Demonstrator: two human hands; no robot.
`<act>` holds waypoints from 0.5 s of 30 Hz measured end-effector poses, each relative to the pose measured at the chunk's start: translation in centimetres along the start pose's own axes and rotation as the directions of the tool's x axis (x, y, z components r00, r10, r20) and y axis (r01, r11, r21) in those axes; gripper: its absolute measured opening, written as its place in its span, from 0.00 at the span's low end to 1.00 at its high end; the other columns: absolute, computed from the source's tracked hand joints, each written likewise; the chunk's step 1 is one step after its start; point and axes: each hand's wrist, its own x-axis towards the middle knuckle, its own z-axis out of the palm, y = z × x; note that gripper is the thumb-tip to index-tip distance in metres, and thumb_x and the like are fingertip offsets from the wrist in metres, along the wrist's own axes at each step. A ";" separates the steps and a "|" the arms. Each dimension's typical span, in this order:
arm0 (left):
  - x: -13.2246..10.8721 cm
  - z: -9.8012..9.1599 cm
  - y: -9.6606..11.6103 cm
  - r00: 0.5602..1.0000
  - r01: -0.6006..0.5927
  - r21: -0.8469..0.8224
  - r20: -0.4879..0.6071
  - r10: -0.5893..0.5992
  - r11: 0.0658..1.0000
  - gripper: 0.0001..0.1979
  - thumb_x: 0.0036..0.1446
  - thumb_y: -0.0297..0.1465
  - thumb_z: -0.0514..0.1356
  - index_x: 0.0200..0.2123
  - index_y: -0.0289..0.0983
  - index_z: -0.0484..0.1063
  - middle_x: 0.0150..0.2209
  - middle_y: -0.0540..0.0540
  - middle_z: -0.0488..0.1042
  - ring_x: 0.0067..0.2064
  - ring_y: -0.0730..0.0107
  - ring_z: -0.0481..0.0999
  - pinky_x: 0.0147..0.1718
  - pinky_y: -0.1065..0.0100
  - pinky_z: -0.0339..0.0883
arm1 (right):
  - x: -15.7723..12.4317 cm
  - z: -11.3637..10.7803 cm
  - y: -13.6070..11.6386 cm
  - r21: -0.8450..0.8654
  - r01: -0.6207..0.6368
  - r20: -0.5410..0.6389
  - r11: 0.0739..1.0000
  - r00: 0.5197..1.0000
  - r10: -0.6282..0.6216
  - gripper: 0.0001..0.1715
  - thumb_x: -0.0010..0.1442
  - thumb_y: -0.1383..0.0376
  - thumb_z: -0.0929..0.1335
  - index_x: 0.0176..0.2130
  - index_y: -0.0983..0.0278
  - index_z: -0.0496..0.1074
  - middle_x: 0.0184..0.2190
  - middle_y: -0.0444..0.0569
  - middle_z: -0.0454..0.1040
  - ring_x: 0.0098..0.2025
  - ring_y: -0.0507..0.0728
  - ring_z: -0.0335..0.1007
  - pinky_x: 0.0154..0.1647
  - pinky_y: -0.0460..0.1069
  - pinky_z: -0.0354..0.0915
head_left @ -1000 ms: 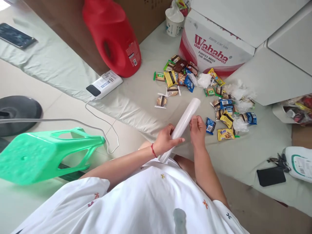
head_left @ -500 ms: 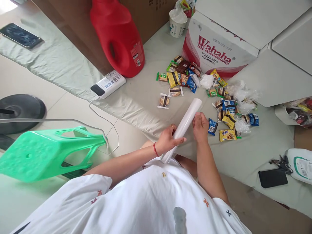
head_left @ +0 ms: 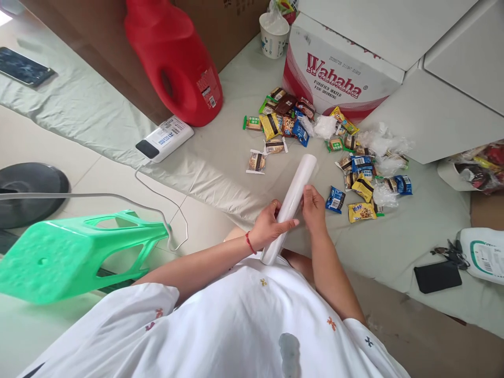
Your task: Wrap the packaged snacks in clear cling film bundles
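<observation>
A white, glossy plastic roll [head_left: 292,202], which looks like film or bags wound up, leans diagonally from my lap toward the bed. My left hand [head_left: 271,224] is wrapped around its lower half, thumb lying across the front. A red cord circles that wrist. On the roll's right side, my right hand [head_left: 314,207] is closed in a pinch close to its surface, at what seems to be the loose plastic edge; the film there is too clear to see well. Just beyond the right hand lies a blue snack packet [head_left: 335,200].
Small wrapped snacks [head_left: 271,126] and crumpled clear plastic [head_left: 386,142] lie before a Wahaha carton [head_left: 334,79]. A red jug [head_left: 185,68], a power bank [head_left: 167,137] and a phone [head_left: 23,67] are leftward. A green stool [head_left: 59,252] stands left; keys and a black pouch [head_left: 437,276] lie right.
The view has shifted slightly, so the surroundings sit further left. My right hand has come a little nearer the roll. The left hand keeps its hold.
</observation>
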 end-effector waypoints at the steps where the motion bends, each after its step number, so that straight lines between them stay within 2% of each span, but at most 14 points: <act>1: -0.1 0.0 0.1 1.000 0.017 -0.053 0.016 -0.017 0.998 0.28 0.45 0.49 0.74 0.34 0.40 0.62 0.30 0.54 0.64 0.33 0.72 0.62 0.32 0.68 0.56 | -0.2 0.1 0.1 0.014 0.009 -0.020 1.000 1.000 -0.009 0.34 0.64 0.33 0.63 0.27 0.58 0.61 0.22 0.41 0.61 0.23 0.51 0.54 0.22 0.48 0.54; 3: -0.1 -0.3 0.5 0.995 0.080 -0.196 0.077 -0.066 0.977 0.29 0.45 0.50 0.74 0.35 0.39 0.63 0.31 0.54 0.64 0.32 0.73 0.63 0.32 0.68 0.57 | -0.2 -0.2 0.1 0.078 -0.004 -0.039 0.997 0.999 0.007 0.35 0.62 0.32 0.65 0.27 0.58 0.60 0.21 0.39 0.59 0.22 0.50 0.51 0.21 0.48 0.52; 5: -0.1 -0.6 1.0 0.977 0.172 -0.316 0.175 -0.120 0.933 0.29 0.45 0.51 0.74 0.38 0.39 0.65 0.31 0.53 0.67 0.31 0.73 0.64 0.31 0.68 0.57 | 0.1 -1.2 -0.1 0.129 -0.056 0.002 0.990 0.998 0.056 0.36 0.58 0.31 0.68 0.26 0.58 0.60 0.20 0.38 0.58 0.21 0.49 0.48 0.20 0.47 0.49; 8: 0.2 -0.7 1.5 0.951 0.250 -0.367 0.269 -0.156 0.896 0.30 0.46 0.53 0.73 0.41 0.39 0.69 0.31 0.52 0.68 0.30 0.73 0.65 0.30 0.67 0.58 | 0.4 -2.6 -0.5 0.184 -0.178 0.074 0.967 0.983 0.167 0.38 0.53 0.29 0.70 0.27 0.59 0.61 0.20 0.38 0.59 0.19 0.48 0.47 0.17 0.45 0.47; 10: 0.4 -0.1 1.6 0.965 0.204 -0.349 0.231 -0.127 0.914 0.28 0.48 0.52 0.72 0.41 0.39 0.69 0.33 0.51 0.70 0.33 0.72 0.67 0.32 0.68 0.60 | 0.1 -3.0 -0.7 0.227 -0.258 0.094 0.939 0.966 0.242 0.40 0.51 0.26 0.67 0.30 0.59 0.65 0.23 0.41 0.65 0.20 0.49 0.55 0.17 0.45 0.52; 13: 0.6 1.2 1.3 0.987 0.108 -0.320 0.147 -0.063 0.941 0.28 0.50 0.51 0.72 0.43 0.38 0.69 0.41 0.47 0.75 0.41 0.67 0.72 0.41 0.67 0.65 | -1.1 -2.3 -0.8 0.284 -0.343 0.079 0.895 0.939 0.335 0.47 0.53 0.23 0.60 0.40 0.60 0.71 0.31 0.49 0.76 0.29 0.54 0.71 0.22 0.47 0.66; 15: 0.7 1.9 1.0 0.989 0.097 -0.334 0.137 -0.053 0.937 0.29 0.51 0.52 0.72 0.44 0.37 0.69 0.44 0.45 0.76 0.45 0.65 0.73 0.44 0.66 0.66 | -2.1 -1.4 -0.7 0.269 -0.340 0.022 0.901 0.938 0.347 0.43 0.54 0.26 0.64 0.41 0.60 0.72 0.32 0.49 0.77 0.31 0.55 0.73 0.25 0.48 0.69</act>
